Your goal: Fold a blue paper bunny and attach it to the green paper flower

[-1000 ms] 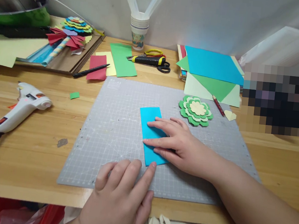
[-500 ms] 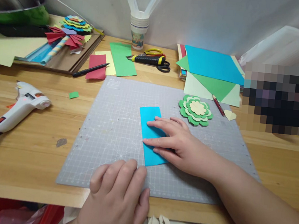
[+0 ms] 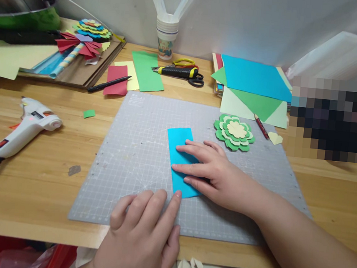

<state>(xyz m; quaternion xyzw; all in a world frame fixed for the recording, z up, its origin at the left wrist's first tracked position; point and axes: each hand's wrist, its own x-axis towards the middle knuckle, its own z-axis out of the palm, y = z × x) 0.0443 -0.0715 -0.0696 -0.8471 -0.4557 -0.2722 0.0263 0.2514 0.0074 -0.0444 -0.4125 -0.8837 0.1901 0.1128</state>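
Note:
A blue strip of paper [image 3: 180, 144] lies on the grey cutting mat [image 3: 127, 146]. Across its right side my right hand [image 3: 214, 171] rests flat, fingers spread over the paper and holding nothing. My left hand [image 3: 149, 228] is at the mat's front edge; its index finger reaches out to the strip's lower left corner while the other fingers are bent. Nothing shows in the left hand. A layered green and cream paper flower [image 3: 234, 132] sits on the mat beyond my right hand.
A white glue gun [image 3: 24, 129] lies at left with its cord. Behind the mat are a black pen [image 3: 109, 84], coloured paper, a cutter [image 3: 178, 71], scissors [image 3: 196, 81] and stacked paper cups [image 3: 166, 40]. At right are a pencil [image 3: 261, 127] and a paper stack [image 3: 255, 78].
My left index finger has stretched forward to the lower corner of the blue strip. My right hand has stayed in place on the paper.

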